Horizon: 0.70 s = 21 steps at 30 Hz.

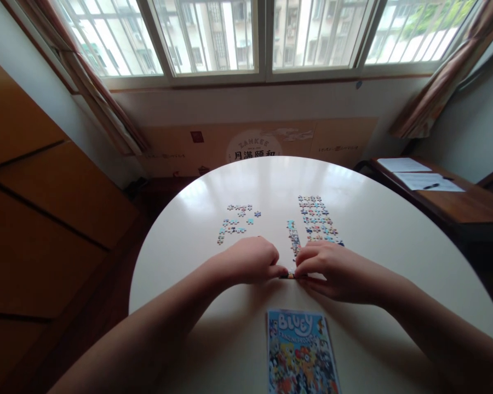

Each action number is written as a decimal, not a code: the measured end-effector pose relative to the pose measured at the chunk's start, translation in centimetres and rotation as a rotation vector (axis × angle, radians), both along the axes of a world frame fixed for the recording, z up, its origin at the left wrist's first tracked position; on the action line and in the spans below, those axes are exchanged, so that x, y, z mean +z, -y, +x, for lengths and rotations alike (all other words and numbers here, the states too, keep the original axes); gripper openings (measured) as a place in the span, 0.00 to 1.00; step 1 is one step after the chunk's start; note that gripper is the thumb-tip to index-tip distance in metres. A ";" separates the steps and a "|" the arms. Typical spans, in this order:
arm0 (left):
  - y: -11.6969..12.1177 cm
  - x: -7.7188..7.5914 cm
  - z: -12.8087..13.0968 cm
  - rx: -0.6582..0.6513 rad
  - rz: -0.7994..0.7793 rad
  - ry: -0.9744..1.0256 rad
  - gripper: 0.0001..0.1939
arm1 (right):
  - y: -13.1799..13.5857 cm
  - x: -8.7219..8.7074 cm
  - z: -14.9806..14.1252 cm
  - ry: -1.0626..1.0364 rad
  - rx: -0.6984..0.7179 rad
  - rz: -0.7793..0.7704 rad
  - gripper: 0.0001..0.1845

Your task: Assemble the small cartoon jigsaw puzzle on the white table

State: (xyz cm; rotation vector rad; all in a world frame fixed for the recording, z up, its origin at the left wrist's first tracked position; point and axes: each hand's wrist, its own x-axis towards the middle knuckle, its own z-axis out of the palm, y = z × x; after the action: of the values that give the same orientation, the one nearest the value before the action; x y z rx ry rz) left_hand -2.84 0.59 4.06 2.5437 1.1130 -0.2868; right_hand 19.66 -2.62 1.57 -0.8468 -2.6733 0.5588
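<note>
My left hand and my right hand meet at the middle of the white round table. Small jigsaw puzzle pieces lie between their fingertips, and both hands are closed in a pinch on them. Just beyond, a narrow joined strip of puzzle runs away from me, its near end partly hidden by my right fingers. Nearer to me lies a Bluey picture sheet with a crowd of cartoon dogs.
Loose puzzle pieces are scattered at the left beyond my left hand. Rows of sorted pieces stand at the right. Past the table's right edge, papers and a pen rest on a dark wooden desk.
</note>
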 end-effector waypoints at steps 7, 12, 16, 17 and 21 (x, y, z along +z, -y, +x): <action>0.2 -0.1 0.6 0.042 0.021 -0.056 0.20 | 0.2 -0.1 -0.1 0.015 -0.012 -0.022 0.10; 0.3 -0.1 0.8 0.067 0.014 -0.060 0.20 | 0.3 0.0 -0.2 0.024 -0.022 -0.033 0.10; 0.4 -0.3 0.8 0.057 0.033 -0.040 0.19 | 0.3 0.0 -0.3 0.024 -0.027 -0.033 0.10; 0.5 -0.3 0.8 0.044 0.046 -0.029 0.18 | 0.3 -0.1 -0.3 0.023 -0.027 -0.030 0.10; 0.1 0.0 0.1 -0.008 0.067 0.053 0.16 | 0.4 -0.2 -0.3 0.014 -0.018 -0.025 0.10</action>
State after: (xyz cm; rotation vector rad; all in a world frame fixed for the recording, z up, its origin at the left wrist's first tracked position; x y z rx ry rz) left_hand -2.79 0.48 4.09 2.5991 1.1109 -0.1852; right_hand 19.36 -2.99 1.39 -0.8841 -2.6733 0.5848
